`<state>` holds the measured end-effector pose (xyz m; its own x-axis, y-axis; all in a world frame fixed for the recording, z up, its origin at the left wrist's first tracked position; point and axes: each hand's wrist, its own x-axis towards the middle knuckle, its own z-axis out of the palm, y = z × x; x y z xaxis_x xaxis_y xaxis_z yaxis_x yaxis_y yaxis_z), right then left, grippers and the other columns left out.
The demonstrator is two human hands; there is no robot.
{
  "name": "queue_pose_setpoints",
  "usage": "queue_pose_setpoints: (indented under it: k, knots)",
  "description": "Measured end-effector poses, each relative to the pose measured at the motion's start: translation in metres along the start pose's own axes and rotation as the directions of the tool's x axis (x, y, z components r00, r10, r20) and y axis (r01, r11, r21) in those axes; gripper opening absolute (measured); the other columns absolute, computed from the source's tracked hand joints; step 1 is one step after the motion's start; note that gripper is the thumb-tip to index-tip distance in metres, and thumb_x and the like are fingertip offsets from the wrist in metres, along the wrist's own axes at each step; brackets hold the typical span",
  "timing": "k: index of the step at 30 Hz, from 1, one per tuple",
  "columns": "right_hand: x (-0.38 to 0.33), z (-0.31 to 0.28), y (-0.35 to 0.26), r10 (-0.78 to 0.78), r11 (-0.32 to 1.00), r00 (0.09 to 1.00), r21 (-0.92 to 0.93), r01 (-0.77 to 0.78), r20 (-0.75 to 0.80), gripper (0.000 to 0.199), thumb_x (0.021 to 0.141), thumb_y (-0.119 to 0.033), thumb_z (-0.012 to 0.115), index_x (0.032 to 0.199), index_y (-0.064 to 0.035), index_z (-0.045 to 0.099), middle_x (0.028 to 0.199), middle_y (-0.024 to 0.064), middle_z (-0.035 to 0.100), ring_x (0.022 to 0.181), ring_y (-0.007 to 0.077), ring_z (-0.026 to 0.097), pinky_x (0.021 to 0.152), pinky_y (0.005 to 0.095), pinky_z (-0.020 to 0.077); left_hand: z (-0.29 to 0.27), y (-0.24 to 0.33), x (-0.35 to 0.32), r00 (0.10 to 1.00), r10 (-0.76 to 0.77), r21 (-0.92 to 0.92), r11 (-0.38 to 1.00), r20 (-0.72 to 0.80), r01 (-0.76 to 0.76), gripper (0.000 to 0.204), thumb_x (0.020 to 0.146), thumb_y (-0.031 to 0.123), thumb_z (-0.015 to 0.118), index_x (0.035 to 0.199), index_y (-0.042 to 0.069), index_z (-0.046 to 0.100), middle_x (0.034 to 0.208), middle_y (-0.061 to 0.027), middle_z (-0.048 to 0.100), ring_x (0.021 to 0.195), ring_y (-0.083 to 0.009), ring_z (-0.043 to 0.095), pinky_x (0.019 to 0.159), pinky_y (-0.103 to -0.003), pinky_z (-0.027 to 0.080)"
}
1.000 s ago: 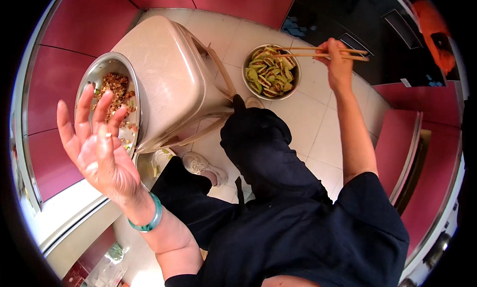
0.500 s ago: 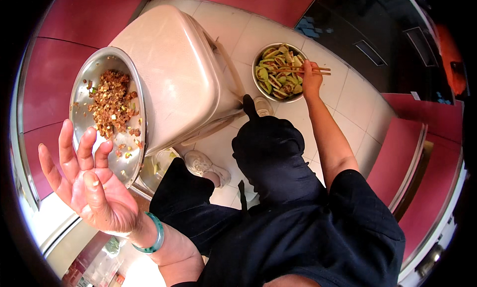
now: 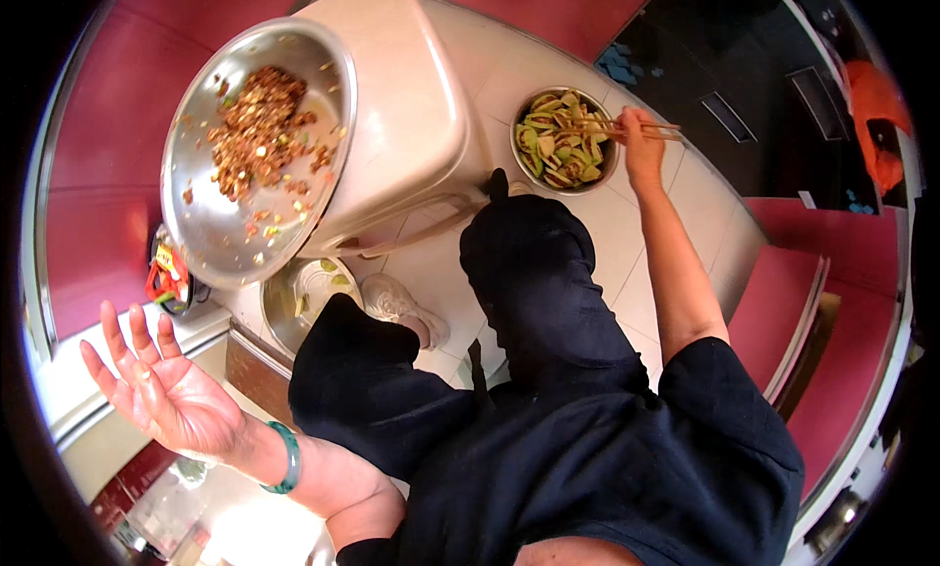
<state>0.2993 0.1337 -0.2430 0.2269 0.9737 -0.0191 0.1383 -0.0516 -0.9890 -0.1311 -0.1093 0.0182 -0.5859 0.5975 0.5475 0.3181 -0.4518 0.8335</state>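
My right hand (image 3: 641,150) grips a pair of wooden chopsticks (image 3: 656,132), their tips among sliced green vegetable pieces (image 3: 560,140). These fill a round metal bowl (image 3: 516,156) on the tiled floor. Off to the left, my left hand (image 3: 166,400) is open and palm up, a green bangle (image 3: 286,458) on its wrist; nothing lies in it. Beyond that hand, a wide metal basin (image 3: 186,213) rests on a beige plastic stool (image 3: 392,86), seeming to overhang its left edge. Inside it is a brown minced mixture (image 3: 257,130) with pale and green bits.
Below the stool's near side, another metal basin (image 3: 279,311) holds a few pale green pieces. White shoes (image 3: 397,304) stand beside it. Red cabinets (image 3: 127,106) line the left, a black glossy front (image 3: 705,67) the far right. A dark container (image 3: 171,272) with red items sits far left.
My left hand has moved slightly down and left, apart from the minced-mixture basin in view. The view has shifted, uncovering the lower basin. My right hand still holds the chopsticks at the bowl.
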Motion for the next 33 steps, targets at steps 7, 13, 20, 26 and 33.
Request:
queue_pose_setpoints:
  k: [7,13,20,26,33]
  knots:
    - [-0.044,0.03,-0.19,-0.479,0.873,0.877,0.125,0.471,0.039,0.021,0.092,-0.021,0.049,0.086,-0.0032,0.057,0.082,0.0066,0.06,0.074,0.015,0.058,0.068,0.0279,0.0489,-0.136,0.007,-0.078,0.896,-0.133,0.11,0.974,-0.424,0.197,0.043,0.088,0.006,0.047,0.129,0.001,0.035,0.121,-0.0222,0.048,0.101,-0.0254,0.055,0.083,-0.036,0.047]
    - [-0.085,0.031,-0.284,-0.822,0.548,0.554,0.45,0.706,0.132,0.028,0.092,-0.02,0.046,0.084,0.005,0.057,0.092,0.0205,0.059,0.081,0.0264,0.062,0.073,0.0359,0.0554,-0.171,0.034,-0.127,0.726,-0.195,0.035,0.957,-0.659,0.289,0.048,0.085,0.008,0.054,0.129,0.003,0.037,0.114,-0.0169,0.055,0.098,-0.0222,0.055,0.084,-0.035,0.044]
    - [-0.124,0.011,-0.323,-0.963,0.268,0.254,0.269,0.925,0.087,0.027,0.091,-0.022,0.05,0.088,0.0031,0.058,0.09,0.02,0.06,0.075,0.0257,0.063,0.064,0.033,0.0542,-0.181,0.06,-0.158,0.713,-0.12,0.149,0.941,-0.691,0.303,0.047,0.085,0.012,0.056,0.128,0.003,0.038,0.116,-0.0157,0.053,0.099,-0.0231,0.054,0.085,-0.035,0.044]
    - [-0.124,-0.049,-0.284,-0.91,0.39,0.415,0.35,0.852,0.003,0.019,0.09,-0.015,0.052,0.091,0.0031,0.056,0.089,0.0165,0.06,0.074,0.0208,0.062,0.061,0.0277,0.0539,-0.172,0.062,-0.157,0.763,-0.169,0.118,0.945,-0.624,0.306,0.046,0.086,0.01,0.053,0.129,0.003,0.037,0.116,-0.0166,0.053,0.1,-0.0243,0.053,0.086,-0.036,0.043]
    - [-0.118,-0.079,-0.266,-0.847,0.44,0.525,0.45,0.777,-0.079,0.031,0.093,-0.026,0.047,0.09,0.0028,0.057,0.092,0.0173,0.059,0.078,0.0215,0.061,0.063,0.0283,0.0533,-0.137,0.103,-0.132,0.844,-0.045,0.138,0.981,-0.535,0.14,0.045,0.087,0.01,0.054,0.128,0.003,0.037,0.117,-0.016,0.053,0.101,-0.0223,0.054,0.086,-0.035,0.044]
